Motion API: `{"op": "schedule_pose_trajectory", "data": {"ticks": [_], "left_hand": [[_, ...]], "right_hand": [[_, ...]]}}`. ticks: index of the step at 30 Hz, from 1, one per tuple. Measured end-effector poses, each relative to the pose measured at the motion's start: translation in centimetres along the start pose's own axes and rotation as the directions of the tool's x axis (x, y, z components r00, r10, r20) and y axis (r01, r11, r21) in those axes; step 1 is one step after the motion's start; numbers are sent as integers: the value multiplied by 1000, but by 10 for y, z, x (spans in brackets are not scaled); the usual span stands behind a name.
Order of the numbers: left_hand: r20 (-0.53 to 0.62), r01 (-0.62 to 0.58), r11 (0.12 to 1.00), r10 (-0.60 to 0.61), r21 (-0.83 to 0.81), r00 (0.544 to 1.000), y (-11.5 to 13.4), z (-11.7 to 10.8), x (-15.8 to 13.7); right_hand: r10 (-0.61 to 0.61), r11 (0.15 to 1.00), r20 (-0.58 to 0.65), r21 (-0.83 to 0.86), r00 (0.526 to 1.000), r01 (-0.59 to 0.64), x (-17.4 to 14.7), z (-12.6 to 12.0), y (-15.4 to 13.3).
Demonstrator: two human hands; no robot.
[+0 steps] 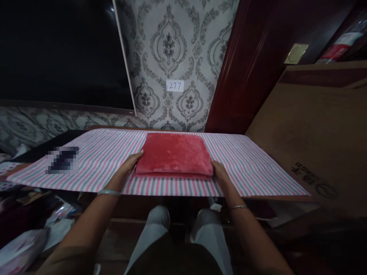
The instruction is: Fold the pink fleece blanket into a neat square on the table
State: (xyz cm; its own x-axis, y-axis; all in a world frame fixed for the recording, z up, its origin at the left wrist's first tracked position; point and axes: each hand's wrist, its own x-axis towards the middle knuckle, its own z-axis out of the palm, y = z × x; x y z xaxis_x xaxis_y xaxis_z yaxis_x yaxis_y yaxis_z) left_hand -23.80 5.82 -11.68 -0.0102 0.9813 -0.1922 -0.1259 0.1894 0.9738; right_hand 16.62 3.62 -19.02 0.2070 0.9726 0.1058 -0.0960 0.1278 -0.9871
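A folded red plush blanket (174,152) lies flat in a neat rectangular stack, its layered edge facing me. My left hand (130,163) grips its left side, with the thumb along the edge and the other fingers mostly hidden. On the opposite side, my right hand (219,170) holds the right edge in much the same way, fingers partly out of sight. Beneath the blanket spreads a striped cloth (237,164) in pink, grey and white, covering the table.
A blurred-out dark item (62,160) lies on the cloth at the left. A large cardboard box (312,133) stands at the right. Behind are a dark television (63,53) and a patterned wall with a paper label (175,85) reading 277. Bags and clutter (25,244) sit low left.
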Motion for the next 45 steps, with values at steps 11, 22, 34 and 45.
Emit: {"op": "schedule_pose_trajectory", "data": {"ticks": [11,22,34,45], "left_hand": [[-153,-177,976,197,130,968,-24,-3,-22],[166,-250,938,214,241,963,-31,-28,-44],[31,-379,809,410,450,912,-41,-34,-47],[64,-341,847,346,407,936,-36,-30,-54]], "right_hand": [[-122,977,-104,-186,987,101,-27,2,-6],[19,997,171,-81,985,-5,-49,-16,-16],[3,999,19,-38,1000,-2,-48,-14,-4],[-12,987,100,-161,995,28,-50,-18,-10]]}}
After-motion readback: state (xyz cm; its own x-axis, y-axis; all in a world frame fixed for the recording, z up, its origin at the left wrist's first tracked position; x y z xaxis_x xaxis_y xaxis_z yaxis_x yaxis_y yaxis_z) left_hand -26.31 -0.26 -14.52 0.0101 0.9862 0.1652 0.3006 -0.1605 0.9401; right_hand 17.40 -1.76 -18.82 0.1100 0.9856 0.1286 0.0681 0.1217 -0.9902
